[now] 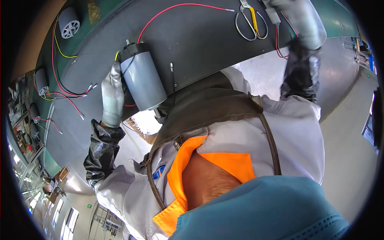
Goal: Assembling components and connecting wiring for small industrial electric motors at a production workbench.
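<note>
- Head view: a gray motor (145, 82) lies near the worker's edge of the dark tabletop (208, 44), black end cap (134, 49) away from the body and the other end close to the apron (204, 110).
- The left hand (113, 98), gloved, is against the motor's left side, fingers close together; a yellow wire (117, 56) shows just past their tips. Whether they pinch that wire or only steady the casing, I cannot tell.
- The right hand (306, 26) is blurred beside a gray block (273, 15) with red and black leads (277, 40); how far its fingers are open, and whether they hold the block, I cannot tell.
- If the left hand lets go, the round casing could roll and perhaps drop over the edge.
- A careless sweep of the right arm could snag those leads or knock the wire-handled cutters (253, 25).
- The red wire (176, 7) arcs close to the cutters, so it might catch on them if the motor turns.
</note>
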`<state>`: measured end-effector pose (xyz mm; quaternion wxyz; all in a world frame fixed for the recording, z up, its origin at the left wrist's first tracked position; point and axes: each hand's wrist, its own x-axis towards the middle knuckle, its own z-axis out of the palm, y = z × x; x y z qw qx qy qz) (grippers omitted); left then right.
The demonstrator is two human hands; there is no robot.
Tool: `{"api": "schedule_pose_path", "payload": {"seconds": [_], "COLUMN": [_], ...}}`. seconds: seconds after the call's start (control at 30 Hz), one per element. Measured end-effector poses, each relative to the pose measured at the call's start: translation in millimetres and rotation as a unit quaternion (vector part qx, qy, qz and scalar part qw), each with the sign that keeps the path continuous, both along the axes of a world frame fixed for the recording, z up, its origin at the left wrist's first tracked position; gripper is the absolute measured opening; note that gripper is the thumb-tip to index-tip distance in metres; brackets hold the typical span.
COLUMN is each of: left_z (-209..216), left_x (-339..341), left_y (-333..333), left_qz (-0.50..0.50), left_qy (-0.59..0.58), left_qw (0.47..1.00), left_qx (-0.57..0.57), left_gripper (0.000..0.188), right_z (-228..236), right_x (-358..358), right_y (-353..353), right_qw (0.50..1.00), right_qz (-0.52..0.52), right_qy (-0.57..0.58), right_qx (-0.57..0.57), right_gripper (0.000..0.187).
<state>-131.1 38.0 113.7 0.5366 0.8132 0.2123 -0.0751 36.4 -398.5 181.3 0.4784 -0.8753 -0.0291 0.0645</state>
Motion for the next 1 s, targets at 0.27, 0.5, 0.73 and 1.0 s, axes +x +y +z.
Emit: {"api": "schedule_pose_path", "payload": {"seconds": [0.27, 0.5, 0.73, 1.0], "left_z": [3, 42, 62, 49], "left_x": [23, 34, 47, 44], "left_y": [-20, -15, -15, -10], "left_qz": [-0.049, -0.077, -0.223, -0.266], "left_qy": [0.088, 0.191, 0.282, 0.241], "left_qw": [0.994, 0.973, 0.932, 0.932], "left_qx": [0.049, -0.105, 0.053, -0.053], "left_gripper": [0.063, 0.059, 0.050, 0.052], "right_z": [-88, -41, -24, -56], "right_x": [122, 70, 35, 5], "right_y": [-182, -129, -65, 65], "right_qw": [0.914, 0.940, 0.948, 0.951], "right_qz": [0.023, -0.078, -0.038, 0.086], "right_qy": [-0.166, -0.193, -0.295, 0.113], "right_qx": [-0.368, -0.272, -0.115, 0.273], "right_gripper": [0.023, 0.021, 0.020, 0.025]}}
